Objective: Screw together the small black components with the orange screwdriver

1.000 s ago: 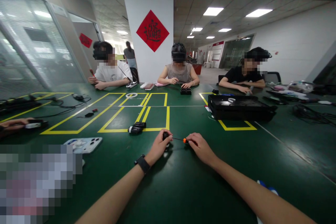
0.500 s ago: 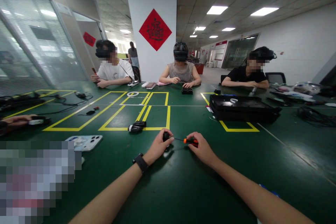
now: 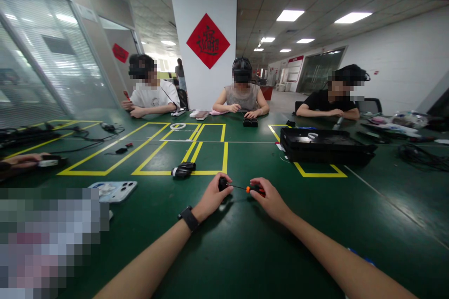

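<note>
My left hand point(image 3: 214, 192) is closed around a small black rounded part point(image 3: 222, 183), which rests close to the green tabletop point(image 3: 224, 252); its exact kind cannot be made out. My right hand point(image 3: 268, 196) grips a screwdriver point(image 3: 257, 190) by its black and orange handle. The screwdriver's thin shaft points left, and its tip meets the black part at my left fingers. My fingers cover much of both things. Just beyond my left hand lies a black object with several rounded barrels point(image 3: 184, 169), on the yellow tape line.
A phone point(image 3: 115, 191) lies to the left, near a blurred-out patch. A large black case point(image 3: 326, 147) stands at the right. A white tape ring point(image 3: 177, 126) and cables point(image 3: 424, 156) lie farther off. Several people sit round the table; one person's hand point(image 3: 26, 160) is at the left edge.
Both hands hold nearly the same place, with the screwdriver still against the black part. The view has shifted very slightly. A person walking in the background has moved right.
</note>
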A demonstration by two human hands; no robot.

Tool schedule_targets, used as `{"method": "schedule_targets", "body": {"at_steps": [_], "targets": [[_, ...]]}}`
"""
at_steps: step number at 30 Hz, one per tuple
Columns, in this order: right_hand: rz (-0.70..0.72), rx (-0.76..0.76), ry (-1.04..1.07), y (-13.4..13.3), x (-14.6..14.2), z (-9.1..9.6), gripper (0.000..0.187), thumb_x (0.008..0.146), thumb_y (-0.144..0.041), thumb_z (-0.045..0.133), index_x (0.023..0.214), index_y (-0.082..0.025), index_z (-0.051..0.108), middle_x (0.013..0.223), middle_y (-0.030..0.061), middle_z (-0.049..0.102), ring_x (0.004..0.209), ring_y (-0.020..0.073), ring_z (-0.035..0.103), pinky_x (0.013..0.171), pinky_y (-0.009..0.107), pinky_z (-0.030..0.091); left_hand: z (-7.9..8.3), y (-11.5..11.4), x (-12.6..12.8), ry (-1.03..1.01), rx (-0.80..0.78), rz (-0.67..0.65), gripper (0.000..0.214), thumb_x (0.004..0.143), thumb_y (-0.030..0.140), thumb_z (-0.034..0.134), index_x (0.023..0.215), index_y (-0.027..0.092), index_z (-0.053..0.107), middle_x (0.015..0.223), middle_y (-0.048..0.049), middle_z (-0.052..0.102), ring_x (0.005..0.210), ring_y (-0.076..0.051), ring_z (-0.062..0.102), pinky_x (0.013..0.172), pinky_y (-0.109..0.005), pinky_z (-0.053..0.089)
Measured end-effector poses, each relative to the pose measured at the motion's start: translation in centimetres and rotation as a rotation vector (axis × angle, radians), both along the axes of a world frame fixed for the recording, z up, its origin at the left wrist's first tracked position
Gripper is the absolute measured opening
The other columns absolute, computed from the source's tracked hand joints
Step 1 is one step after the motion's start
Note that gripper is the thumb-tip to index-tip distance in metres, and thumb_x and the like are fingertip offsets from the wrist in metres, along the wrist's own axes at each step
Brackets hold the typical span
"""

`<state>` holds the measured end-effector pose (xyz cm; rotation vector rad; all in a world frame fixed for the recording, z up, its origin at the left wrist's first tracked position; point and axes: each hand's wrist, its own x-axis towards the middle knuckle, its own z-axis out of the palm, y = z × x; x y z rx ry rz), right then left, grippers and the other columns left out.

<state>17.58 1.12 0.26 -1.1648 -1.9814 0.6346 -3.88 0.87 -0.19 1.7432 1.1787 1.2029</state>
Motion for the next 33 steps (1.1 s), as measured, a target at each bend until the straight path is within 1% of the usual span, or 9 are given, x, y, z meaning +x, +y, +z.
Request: {"method": "schedule_targets", "body": {"at_steps": [3,5,8,10,12,16,19,21,33], "targets": [[0.043,0.014,-0.035,0.15,-0.06,0.17,0.024,0.087,-0.024,0.039,0.088,-0.018,0.062,0.095,0.0063,0.058,0.093,0.0169,0.052,0.087,0.033,0.039,-0.13,0.14,-0.02,-0.016,0.003,0.004,0.017,0.074,0.021,0.055,0.090,0.018,0.049,0.090,-0.0009,0.055,0.080,-0.013,0.051,0.073,-0.025,0.040],[0.072,0.027,-0.054,0.14,-0.02,0.33,0.023,0.086,-0.023,0.041,0.081,-0.017,0.062,0.092,0.0058,0.058,0.092,0.0171,0.052,0.085,0.033,0.039,-0.15,0.22,-0.02,-0.021,0.014,0.012,0.017,0.073,0.019,0.055,0.089,0.018,0.049,0.090,-0.0008,0.055,0.081,-0.014,0.051,0.074,-0.025,0.039],[0.060,0.021,-0.046,-0.11,0.08,0.56,0.013,0.079,-0.023,0.053,0.088,-0.018,0.060,0.093,0.0042,0.057,0.090,0.0174,0.052,0.082,0.032,0.041,-0.11,0.24,-0.03,-0.021,0.025,0.021,0.017,0.073,0.018,0.055,0.089,0.018,0.050,0.090,-0.0007,0.055,0.082,-0.014,0.051,0.077,-0.027,0.039],[0.040,0.009,-0.036,-0.32,0.08,0.69,0.021,0.075,-0.024,0.057,0.095,-0.019,0.057,0.096,0.0041,0.057,0.090,0.0176,0.052,0.081,0.032,0.042,-0.03,0.17,-0.03,-0.014,0.032,0.023,0.017,0.072,0.018,0.055,0.089,0.018,0.050,0.091,-0.0006,0.056,0.083,-0.014,0.051,0.079,-0.027,0.038],[0.047,0.009,-0.041,-0.46,0.02,0.79,0.019,0.078,-0.025,0.053,0.096,-0.019,0.058,0.097,0.0048,0.057,0.091,0.0177,0.051,0.083,0.033,0.041,0.11,0.05,0.00,-0.009,0.025,0.013,0.018,0.072,0.018,0.055,0.089,0.018,0.050,0.090,-0.0008,0.055,0.082,-0.014,0.051,0.078,-0.027,0.038],[0.093,0.047,-0.080,-0.49,-0.14,0.79,0.020,0.085,-0.020,0.042,0.084,-0.019,0.062,0.090,0.0049,0.058,0.091,0.0173,0.051,0.084,0.033,0.039,0.51,-0.14,0.11,-0.011,0.003,0.007,0.017,0.073,0.018,0.055,0.089,0.018,0.051,0.090,-0.0015,0.055,0.083,-0.015,0.051,0.076,-0.027,0.039],[0.067,0.049,-0.088,-0.47,-0.15,0.62,0.014,0.080,-0.020,0.050,0.089,-0.019,0.060,0.090,0.0037,0.058,0.088,0.0169,0.051,0.081,0.031,0.040,0.73,-0.18,0.18,-0.015,-0.006,0.022,0.017,0.071,0.017,0.056,0.088,0.017,0.051,0.090,-0.0019,0.055,0.083,-0.015,0.051,0.077,-0.028,0.038],[0.039,0.034,-0.085,-0.50,-0.14,0.51,0.016,0.078,-0.020,0.053,0.092,-0.020,0.059,0.090,0.0031,0.058,0.086,0.0165,0.052,0.078,0.031,0.041,0.79,-0.18,0.20,-0.024,-0.008,0.021,0.017,0.072,0.017,0.056,0.088,0.017,0.051,0.090,-0.0017,0.056,0.083,-0.015,0.051,0.077,-0.027,0.038],[0.010,0.013,-0.064,-0.61,-0.05,0.57,0.017,0.076,-0.019,0.053,0.091,-0.020,0.060,0.088,0.0031,0.060,0.083,0.0163,0.055,0.077,0.031,0.042,0.46,-0.07,0.21,-0.115,-0.044,0.012,0.019,0.072,0.018,0.056,0.090,0.018,0.049,0.093,-0.0022,0.055,0.087,-0.015,0.052,0.078,-0.027,0.040]]}}
